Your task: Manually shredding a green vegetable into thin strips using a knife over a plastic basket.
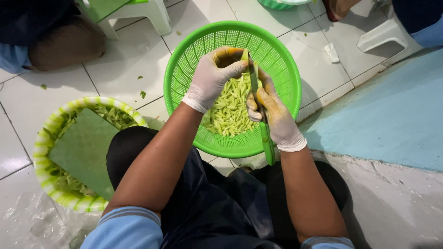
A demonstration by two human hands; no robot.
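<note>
My left hand (213,74), in a stained white glove, is closed around a small green fruit piece (244,55) held over a bright green colander (286,74). My right hand (272,115), also gloved, grips a long green-handled knife (265,133) whose blade runs up against the fruit. Inside the colander lies a pile of pale green shredded strips (230,110).
A green-and-white striped basin (44,138) at my left holds green peelings and a green board (85,150). A white stool (147,11) and another person's knee (64,44) are at the upper left. More stools and a blue floor area (392,115) lie to the right. Crumpled plastic (27,223) sits at the lower left.
</note>
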